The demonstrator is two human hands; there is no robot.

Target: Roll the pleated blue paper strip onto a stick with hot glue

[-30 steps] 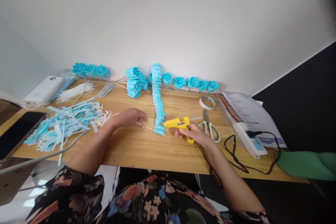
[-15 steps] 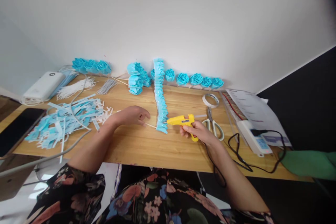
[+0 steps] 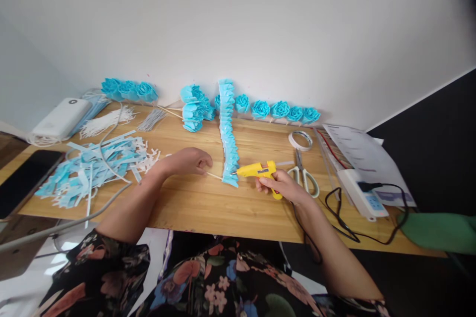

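My left hand (image 3: 191,161) is closed around a thin pale stick (image 3: 214,176), whose far end meets the lower end of a long pleated blue strip (image 3: 228,133). That strip runs from the table's near-middle up to the wall. In my right hand (image 3: 280,185) is a yellow glue gun (image 3: 256,170), its nozzle pointing left and touching or nearly touching the strip's lower end. A clear glue stick pokes out of the gun's back. Whether glue is coming out is too small to tell.
Blue paper flowers (image 3: 280,109) line the wall. Blue and white scraps (image 3: 100,166), a phone (image 3: 28,183) and a power bank (image 3: 61,119) lie left. To the right are scissors (image 3: 304,178), tape (image 3: 300,140), a power strip (image 3: 362,195) and black cable.
The view has shifted slightly. Both hands, the stick and the glue gun keep almost the same places relative to the strip.
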